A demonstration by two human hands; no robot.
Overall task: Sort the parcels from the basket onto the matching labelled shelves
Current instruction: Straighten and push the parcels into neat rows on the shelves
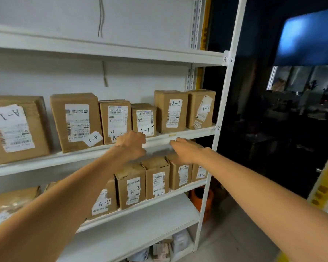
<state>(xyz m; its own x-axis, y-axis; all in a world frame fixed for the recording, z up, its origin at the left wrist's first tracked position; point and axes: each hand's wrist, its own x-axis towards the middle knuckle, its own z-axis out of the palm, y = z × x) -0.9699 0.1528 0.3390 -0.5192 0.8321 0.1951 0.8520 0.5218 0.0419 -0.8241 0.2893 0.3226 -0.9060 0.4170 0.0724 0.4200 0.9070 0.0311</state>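
Left grip (132,146) loosely curled, holding nothing, before the A-1 shelf (64,157) edge, right grip (186,152) wide, fingers straight, over an A-2 parcel (179,175)

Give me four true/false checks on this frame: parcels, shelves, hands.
1. The A-1 boxes stand one shelf above the A-2 boxes. True.
2. The right hand carries a parcel. False: it reaches over the A-2 boxes and holds none.
3. An orange container sits low by the shelf post. True.
4. The top shelf is packed with boxes. False: no boxes show on it.
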